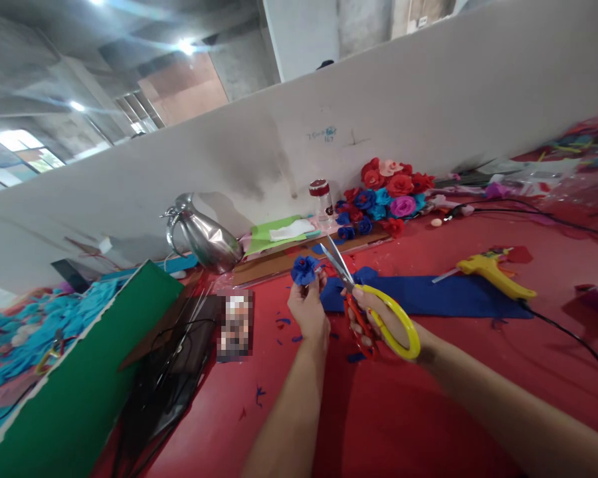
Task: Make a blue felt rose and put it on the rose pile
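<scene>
Between the fingers of my left hand (309,305) is a blue fabric or paper flower (303,269), held upright above the table. My right hand (366,315) grips a pair of scissors (379,315) with one yellow and one red handle loop. The scissor blades are parted and point up and away, close to the right side of the flower. Behind my right hand lies a long strip of blue material (428,295). Small blue scraps (283,322) are scattered around my left hand.
A yellow glue gun (498,273) rests on the blue strip, its cord trailing right. Finished flowers (401,184) are heaped by the wall beside a red-lidded jar (321,202). A steel jug (204,236) stands back left. A green board (90,365) borders the red table (219,425) on the left.
</scene>
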Available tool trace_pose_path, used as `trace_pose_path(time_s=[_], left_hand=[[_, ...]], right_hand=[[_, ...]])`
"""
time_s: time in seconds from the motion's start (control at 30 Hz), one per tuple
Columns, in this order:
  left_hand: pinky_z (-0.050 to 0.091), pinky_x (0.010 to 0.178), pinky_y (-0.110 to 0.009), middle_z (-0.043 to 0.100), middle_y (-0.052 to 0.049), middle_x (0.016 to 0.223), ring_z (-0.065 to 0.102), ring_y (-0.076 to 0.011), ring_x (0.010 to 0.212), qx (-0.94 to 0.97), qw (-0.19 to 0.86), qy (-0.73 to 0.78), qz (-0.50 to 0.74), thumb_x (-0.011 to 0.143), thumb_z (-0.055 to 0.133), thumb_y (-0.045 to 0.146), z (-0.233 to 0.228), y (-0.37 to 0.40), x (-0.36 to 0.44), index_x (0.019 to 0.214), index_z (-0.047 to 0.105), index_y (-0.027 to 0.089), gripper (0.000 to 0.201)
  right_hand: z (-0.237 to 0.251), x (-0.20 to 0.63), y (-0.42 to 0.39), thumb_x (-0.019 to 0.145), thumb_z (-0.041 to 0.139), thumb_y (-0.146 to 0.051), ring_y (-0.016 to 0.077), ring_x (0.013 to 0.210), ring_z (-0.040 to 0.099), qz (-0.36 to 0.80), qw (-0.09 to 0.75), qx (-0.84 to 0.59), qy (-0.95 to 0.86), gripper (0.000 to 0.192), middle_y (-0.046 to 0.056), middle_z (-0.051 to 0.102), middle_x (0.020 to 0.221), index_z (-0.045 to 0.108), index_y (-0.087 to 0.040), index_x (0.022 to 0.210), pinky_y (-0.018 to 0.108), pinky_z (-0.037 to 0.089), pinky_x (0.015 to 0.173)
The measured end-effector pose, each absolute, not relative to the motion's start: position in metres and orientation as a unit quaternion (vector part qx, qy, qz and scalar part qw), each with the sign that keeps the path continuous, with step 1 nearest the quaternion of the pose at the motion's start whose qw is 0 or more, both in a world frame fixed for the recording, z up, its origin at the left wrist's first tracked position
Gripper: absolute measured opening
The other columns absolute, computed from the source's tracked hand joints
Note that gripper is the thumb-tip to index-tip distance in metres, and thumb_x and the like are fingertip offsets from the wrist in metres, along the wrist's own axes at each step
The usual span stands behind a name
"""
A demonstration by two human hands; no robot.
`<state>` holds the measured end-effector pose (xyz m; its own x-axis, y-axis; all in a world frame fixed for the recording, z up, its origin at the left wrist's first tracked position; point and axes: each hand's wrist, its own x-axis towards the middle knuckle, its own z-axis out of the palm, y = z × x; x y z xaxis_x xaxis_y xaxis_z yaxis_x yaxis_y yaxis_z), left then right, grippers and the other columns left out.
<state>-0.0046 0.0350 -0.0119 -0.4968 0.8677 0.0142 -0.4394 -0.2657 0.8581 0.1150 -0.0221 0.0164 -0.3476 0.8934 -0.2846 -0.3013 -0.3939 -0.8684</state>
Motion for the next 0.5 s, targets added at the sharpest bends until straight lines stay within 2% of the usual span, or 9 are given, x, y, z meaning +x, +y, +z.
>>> trace_pose_path(time_s=[0.27, 0.5], left_hand=[[0.052, 0.071, -0.027, 0.070, -0.002, 0.069, 0.064, -0.0122, 0.064, 0.301, 0.421, 0.439, 0.734, 0.060, 0.078, 0.034, -0.013, 0.032, -0.002, 0.073, 0.067, 0.014, 0.027], [0.051, 0.067, -0.027, 0.068, -0.001, 0.064, 0.064, -0.0128, 0.062, 0.289, 0.442, 0.462, 0.713, 0.062, 0.074, 0.030, -0.010, 0.030, 0.000, 0.069, 0.067, 0.014, 0.019]], right_hand=[[0.008, 0.109, -0.024, 0.069, 0.060, -0.070, 0.0075, 0.042, 0.043, 0.726, 0.395, -0.405, -0.391, 0.050, -0.005, 0.050, 0.055, 0.049, -0.022, 0.073, 0.018, 0.036, 0.036], [0.022, 0.112, -0.023, 0.066, 0.062, -0.069, 0.0079, 0.043, 0.043, 0.706, 0.413, -0.437, -0.373, 0.051, -0.004, 0.050, 0.055, 0.048, -0.021, 0.067, 0.019, 0.036, 0.037]])
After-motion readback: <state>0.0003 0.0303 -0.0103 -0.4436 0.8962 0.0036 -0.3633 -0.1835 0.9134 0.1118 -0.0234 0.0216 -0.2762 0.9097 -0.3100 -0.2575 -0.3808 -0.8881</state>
